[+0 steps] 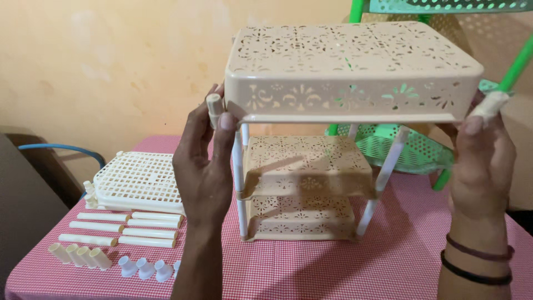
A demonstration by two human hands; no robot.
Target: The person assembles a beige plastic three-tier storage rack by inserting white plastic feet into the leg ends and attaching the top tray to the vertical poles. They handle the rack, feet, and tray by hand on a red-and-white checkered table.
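Observation:
A beige plastic rack with perforated flower patterns stands on the red checked tablecloth (311, 272). Its top shelf (350, 61) is held by both hands at its corners. My left hand (204, 161) grips the shelf's left front corner beside a cream cap. My right hand (482, 161) grips the right front corner, thumb against another cap (491, 104). Two lower shelves (305, 166) sit on white tube legs (240, 183) beneath it.
At the left lie stacked cream lattice shelves (139, 180), several white tubes (125, 228), cream caps (78, 255) and white feet (145, 268). A green plastic rack (413, 150) stands behind at the right. A wall is behind the table.

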